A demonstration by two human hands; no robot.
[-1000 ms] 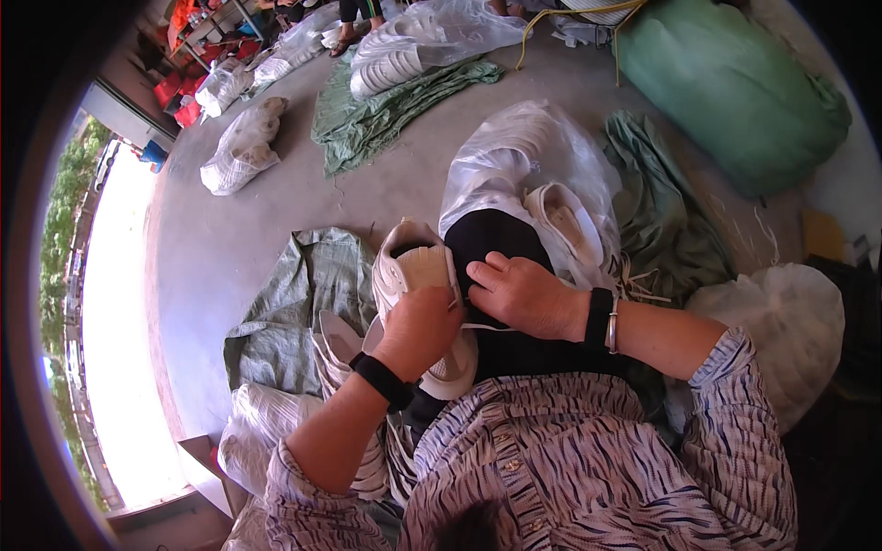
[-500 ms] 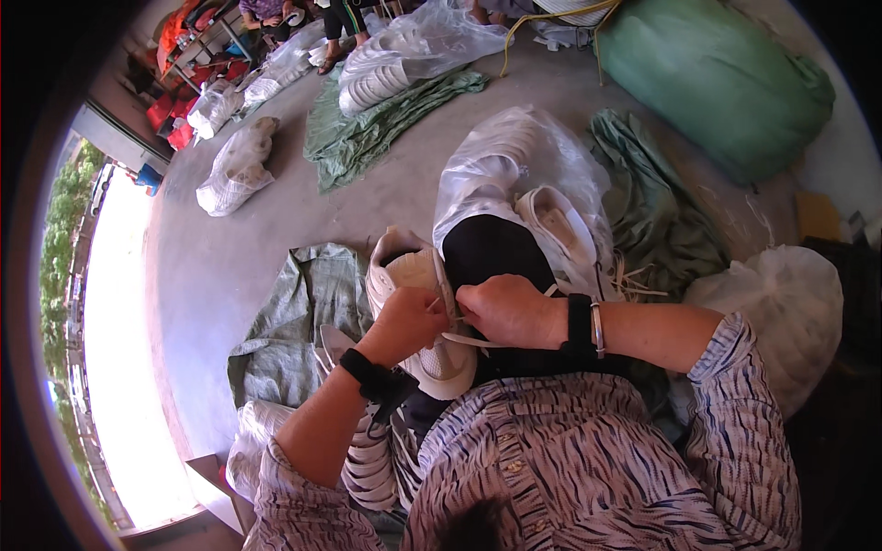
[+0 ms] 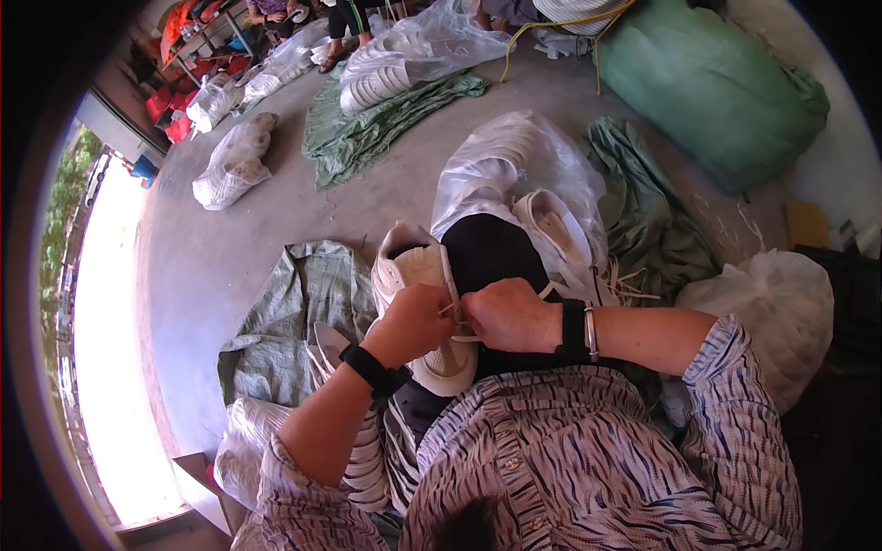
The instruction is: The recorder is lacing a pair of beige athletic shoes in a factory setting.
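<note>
A cream sneaker (image 3: pixel 445 368) rests on my lap with its toe toward me, its middle covered by my hands. My left hand (image 3: pixel 414 323) lies over the sneaker's upper, fingers pinched on a thin pale shoelace. Close beside it, my right hand (image 3: pixel 511 315) is also closed at the lace, next to the sneaker's right side. A short stretch of the shoelace (image 3: pixel 467 338) shows below the fingers. Just beyond my right hand, a second white shoe (image 3: pixel 554 226) lies on a clear plastic bag (image 3: pixel 568 170) holding stacked shoes.
Green woven sheets (image 3: pixel 317 294) lie at left and right. More shoes (image 3: pixel 367 464) are stacked by my left arm. A big green sack (image 3: pixel 712 92) stands far right, near a knotted white bag (image 3: pixel 772 312). People (image 3: pixel 347 23) sit at the back beside bagged shoes (image 3: pixel 377 83).
My hands have drawn closer together over the sneaker. The lace stretch beneath my right hand shows shorter. The whole view has shifted slightly.
</note>
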